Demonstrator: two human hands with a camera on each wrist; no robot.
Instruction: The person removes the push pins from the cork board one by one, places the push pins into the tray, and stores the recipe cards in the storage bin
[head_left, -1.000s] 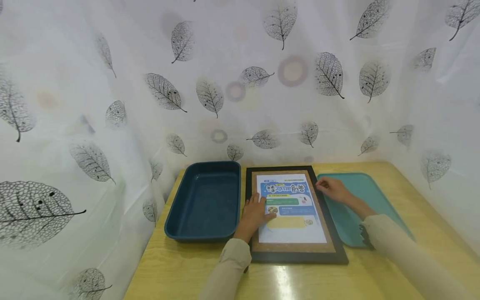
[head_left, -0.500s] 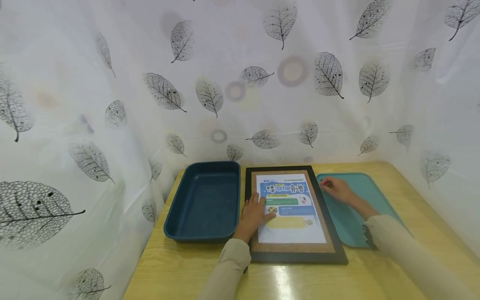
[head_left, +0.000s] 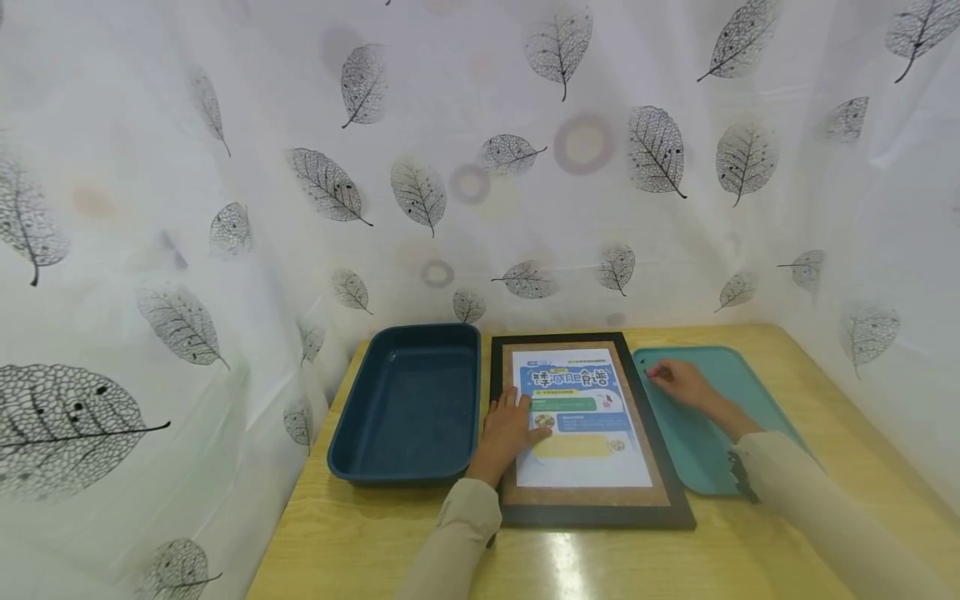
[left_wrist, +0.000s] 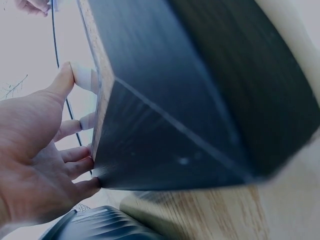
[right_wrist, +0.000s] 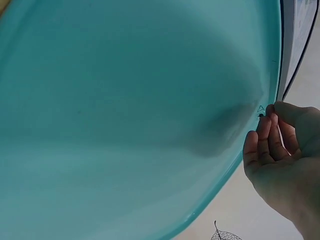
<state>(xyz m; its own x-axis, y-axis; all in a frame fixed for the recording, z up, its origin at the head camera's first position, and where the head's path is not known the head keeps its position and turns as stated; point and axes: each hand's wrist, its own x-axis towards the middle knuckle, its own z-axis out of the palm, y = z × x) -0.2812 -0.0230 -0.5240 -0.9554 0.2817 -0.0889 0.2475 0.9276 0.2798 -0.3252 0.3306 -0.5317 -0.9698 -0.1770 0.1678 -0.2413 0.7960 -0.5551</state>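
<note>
Left of the black frame [head_left: 592,516] we count one blue bin [head_left: 412,417]; across its left side, one left hand [head_left: 504,427], fingers spread. The frame's long axis runs near to far; its one printed sheet [head_left: 588,471] heads farward. To its right, one right hand [head_left: 681,383] pinches one small pink object [head_left: 652,371] above one teal tray [head_left: 693,454].
</note>
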